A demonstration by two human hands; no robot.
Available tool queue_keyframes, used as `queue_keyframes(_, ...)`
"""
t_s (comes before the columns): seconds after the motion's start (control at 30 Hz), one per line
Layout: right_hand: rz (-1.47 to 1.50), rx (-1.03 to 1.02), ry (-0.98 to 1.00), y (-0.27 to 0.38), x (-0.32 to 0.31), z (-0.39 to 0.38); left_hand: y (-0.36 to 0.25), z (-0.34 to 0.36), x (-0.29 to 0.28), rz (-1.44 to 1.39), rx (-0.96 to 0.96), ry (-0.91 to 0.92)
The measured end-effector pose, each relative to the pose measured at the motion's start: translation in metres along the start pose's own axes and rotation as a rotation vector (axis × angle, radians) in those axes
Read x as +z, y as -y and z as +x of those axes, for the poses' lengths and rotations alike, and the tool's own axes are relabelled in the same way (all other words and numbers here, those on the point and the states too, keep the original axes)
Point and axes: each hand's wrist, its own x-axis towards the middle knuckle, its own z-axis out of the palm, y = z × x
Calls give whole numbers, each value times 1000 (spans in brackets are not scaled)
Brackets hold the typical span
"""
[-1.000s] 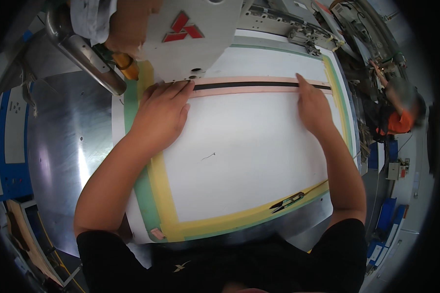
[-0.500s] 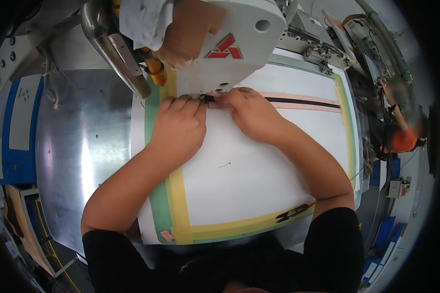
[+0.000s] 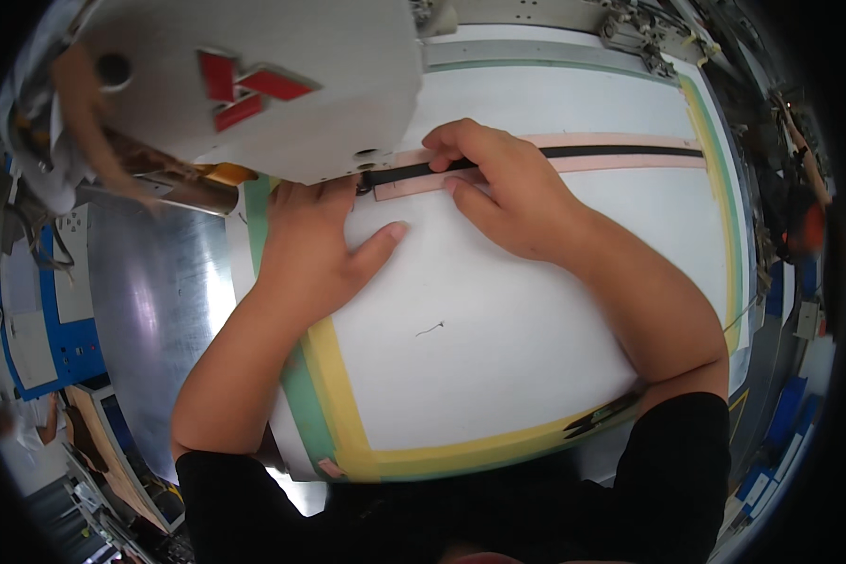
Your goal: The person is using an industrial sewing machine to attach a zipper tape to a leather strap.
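Note:
A white board, edged with yellow and green tape, lies beneath my hands. A long black strip runs across it within pink bands, with a small dark piece at its left end. My left hand rests beside that end, fingertips at the machine head and partly hidden, thumb spread out on the board. Over the strip, right of that end, my right hand has curled fingers raised and its thumb apart, holding nothing visible. Thread snips lie by the near edge, partly behind my right arm.
A polished metal table and a blue-framed panel are at the left. A rail mechanism runs along the far edge. A co-worker shows at lower left; an orange-clothed person is at far right.
My right hand moved left along the strip to its end, then loosened and shifted slightly right. My left thumb has spread outward. The view has shifted, with the machine head looming larger.

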Motion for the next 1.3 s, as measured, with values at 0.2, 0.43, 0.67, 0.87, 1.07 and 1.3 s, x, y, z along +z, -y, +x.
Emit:
queue_keyframes(0.2, -47, -79, -7, -5, 3, 0, 7, 2, -5, -159, 42, 18)
queue_keyframes(0.43, -53, -67, -3, -4, 5, 0, -12, -11, -12, 207, 54, -50)
queue_keyframes(0.67, -337, -262, -40, -7, 15, 2, -11, -15, -9, 394, 167, -88)
queue_keyframes(0.87, -615, -378, -42, 2, 20, -3, -12, -19, -4, 372, 146, -85)
queue_keyframes(1.07, -658, -366, -73, 4, 20, -4, -19, -17, -10, 345, 85, -12)
queue_keyframes(1.3, -721, -380, -2, 14, 19, 1, -16, -18, -15, 312, 52, 18)
